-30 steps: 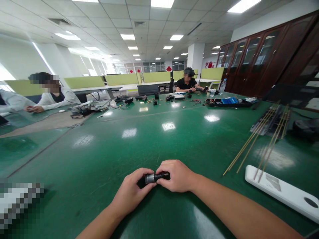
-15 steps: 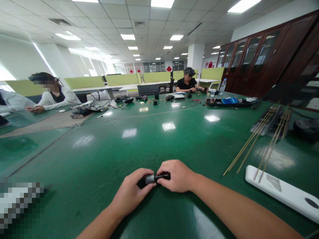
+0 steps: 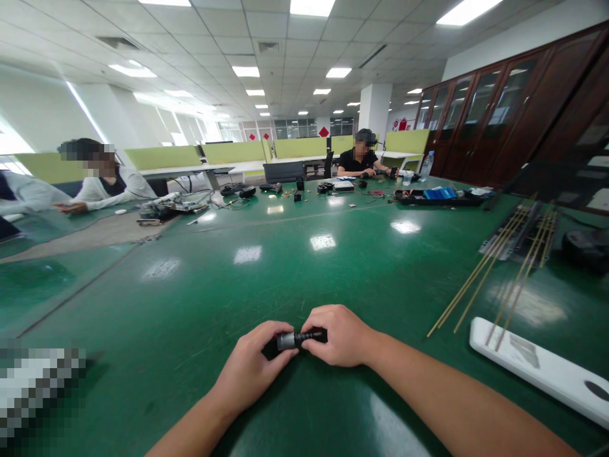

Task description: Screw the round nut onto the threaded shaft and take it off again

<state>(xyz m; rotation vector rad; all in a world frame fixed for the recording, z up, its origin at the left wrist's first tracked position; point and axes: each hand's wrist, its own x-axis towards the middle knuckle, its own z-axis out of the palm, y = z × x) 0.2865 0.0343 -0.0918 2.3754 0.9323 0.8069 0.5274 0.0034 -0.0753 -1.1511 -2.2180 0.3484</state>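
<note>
Your left hand is pinching the silver cylinder, your right hand is gripping its dark shaft, over the desk; fingertips are covering little, so uneven pulling could be inviting a slip.

Left hand and right hand pinch, fingertips nearly meeting

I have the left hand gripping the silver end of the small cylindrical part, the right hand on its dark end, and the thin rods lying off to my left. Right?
Not quite: the head view shows the thin rods off to your right. The rest stands.
</note>
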